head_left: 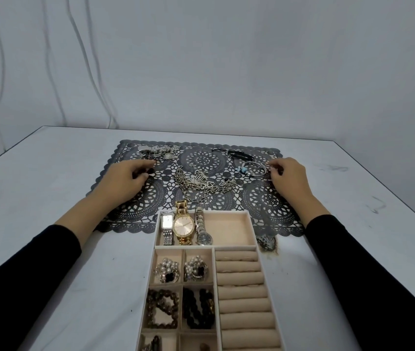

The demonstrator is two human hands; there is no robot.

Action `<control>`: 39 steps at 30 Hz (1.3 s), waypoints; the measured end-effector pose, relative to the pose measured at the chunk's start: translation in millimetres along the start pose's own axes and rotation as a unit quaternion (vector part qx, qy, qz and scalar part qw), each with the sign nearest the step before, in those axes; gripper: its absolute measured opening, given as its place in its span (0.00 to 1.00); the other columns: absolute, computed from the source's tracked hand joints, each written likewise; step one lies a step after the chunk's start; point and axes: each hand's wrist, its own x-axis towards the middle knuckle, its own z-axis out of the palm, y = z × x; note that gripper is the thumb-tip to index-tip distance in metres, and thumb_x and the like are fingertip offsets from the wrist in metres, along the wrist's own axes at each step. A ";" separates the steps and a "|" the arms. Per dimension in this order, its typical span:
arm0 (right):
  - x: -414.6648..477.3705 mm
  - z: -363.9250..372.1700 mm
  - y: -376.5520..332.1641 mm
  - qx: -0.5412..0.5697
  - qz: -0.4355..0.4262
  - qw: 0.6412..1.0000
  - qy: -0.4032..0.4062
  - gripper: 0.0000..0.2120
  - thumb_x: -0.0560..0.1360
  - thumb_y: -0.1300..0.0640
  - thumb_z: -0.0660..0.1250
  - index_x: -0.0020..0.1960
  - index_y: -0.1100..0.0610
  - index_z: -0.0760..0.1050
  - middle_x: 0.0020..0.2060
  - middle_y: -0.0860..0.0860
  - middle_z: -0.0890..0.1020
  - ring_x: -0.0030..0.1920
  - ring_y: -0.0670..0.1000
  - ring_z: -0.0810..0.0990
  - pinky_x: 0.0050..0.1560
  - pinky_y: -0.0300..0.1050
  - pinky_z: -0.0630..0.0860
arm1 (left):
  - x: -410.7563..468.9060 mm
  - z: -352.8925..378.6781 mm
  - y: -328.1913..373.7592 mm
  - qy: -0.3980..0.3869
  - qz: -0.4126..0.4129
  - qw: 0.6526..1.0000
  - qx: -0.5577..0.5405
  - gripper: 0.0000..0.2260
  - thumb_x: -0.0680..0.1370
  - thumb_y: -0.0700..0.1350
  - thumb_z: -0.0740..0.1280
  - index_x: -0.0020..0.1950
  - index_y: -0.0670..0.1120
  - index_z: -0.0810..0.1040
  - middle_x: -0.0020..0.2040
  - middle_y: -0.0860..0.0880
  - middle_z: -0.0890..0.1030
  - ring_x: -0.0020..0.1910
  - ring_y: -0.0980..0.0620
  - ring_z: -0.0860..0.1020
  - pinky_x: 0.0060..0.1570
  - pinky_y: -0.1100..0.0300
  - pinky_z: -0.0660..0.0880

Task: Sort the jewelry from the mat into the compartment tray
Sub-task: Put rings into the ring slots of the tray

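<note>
My tray (226, 229) is half filled; chains (201, 184) and bangle (255, 168) wait on the mat (202, 158). My left hand (123, 181) and right hand (290, 181) are curled; I can't tell whether they grip anything.

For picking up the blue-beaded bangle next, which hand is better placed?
Right. The right hand has its fingertips beside the bangle; the left hand sits across the mat, near the silver pile.

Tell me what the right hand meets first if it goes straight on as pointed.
Most likely the silver bangle with blue beads, lying on the mat just beyond the right hand.
</note>
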 end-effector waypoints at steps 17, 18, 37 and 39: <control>8.9 -0.1 -2.4 0.007 0.030 0.999 -0.010 0.10 0.78 0.60 0.64 0.54 0.57 0.82 0.54 0.58 0.78 0.55 0.56 0.76 0.53 0.39 0.65 | 4.4 -13.3 -16.3 0.002 -0.002 1.000 -0.026 0.06 0.75 0.49 0.73 0.51 0.54 0.84 0.54 0.55 0.83 0.55 0.56 0.76 0.56 0.61 0.68; 7.8 -1.0 -2.8 0.012 0.030 0.999 -0.007 0.09 0.77 0.61 0.65 0.53 0.57 0.82 0.54 0.57 0.78 0.54 0.55 0.76 0.53 0.38 0.66 | 3.9 -11.3 -15.2 0.007 0.003 1.000 -0.025 0.06 0.75 0.49 0.73 0.51 0.54 0.84 0.53 0.55 0.83 0.55 0.55 0.76 0.55 0.61 0.68; 14.0 -12.3 -0.2 0.030 0.048 0.995 -0.085 0.07 0.76 0.65 0.65 0.52 0.60 0.79 0.50 0.55 0.79 0.49 0.51 0.75 0.49 0.39 0.67 | -1.8 5.7 0.0 0.037 0.105 0.994 -0.014 0.06 0.76 0.44 0.72 0.52 0.47 0.83 0.49 0.51 0.83 0.49 0.55 0.78 0.47 0.71 0.68; 13.2 -12.6 0.8 0.041 0.047 0.994 -0.088 0.06 0.76 0.65 0.65 0.52 0.60 0.78 0.48 0.54 0.78 0.48 0.50 0.74 0.49 0.39 0.67 | -2.4 5.2 0.2 0.039 0.104 0.994 -0.021 0.06 0.76 0.44 0.72 0.52 0.47 0.84 0.49 0.51 0.83 0.49 0.54 0.79 0.48 0.70 0.69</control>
